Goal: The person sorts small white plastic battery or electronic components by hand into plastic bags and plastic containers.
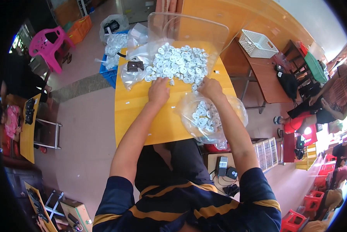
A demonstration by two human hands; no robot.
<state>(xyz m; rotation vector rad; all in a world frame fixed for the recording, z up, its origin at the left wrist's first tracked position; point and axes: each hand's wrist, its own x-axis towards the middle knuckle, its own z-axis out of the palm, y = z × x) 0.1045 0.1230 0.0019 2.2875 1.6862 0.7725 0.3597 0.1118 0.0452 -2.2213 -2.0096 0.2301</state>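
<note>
A heap of small white round plastic parts (177, 62) covers the far half of the yellow table (138, 123). At the heap's near left edge is my left hand (159, 91), its fingers curled; whatever they grip is hidden. My right hand (212, 89) is at the near right corner of the heap, fingers bent together, with a few white parts right beside the fingertips. Whether one is between them I cannot make out. Under my right forearm, an open clear plastic bag (187, 120) holds more of the white parts at the table's right edge.
A clear plastic tub (220, 31) stands tilted behind the heap. To its left lie a dark brown pouch (135, 66) and plastic bags, beside a blue crate (108, 77). At right, a brown table (264, 83) bears a white basket (258, 43). Other people sit farther right.
</note>
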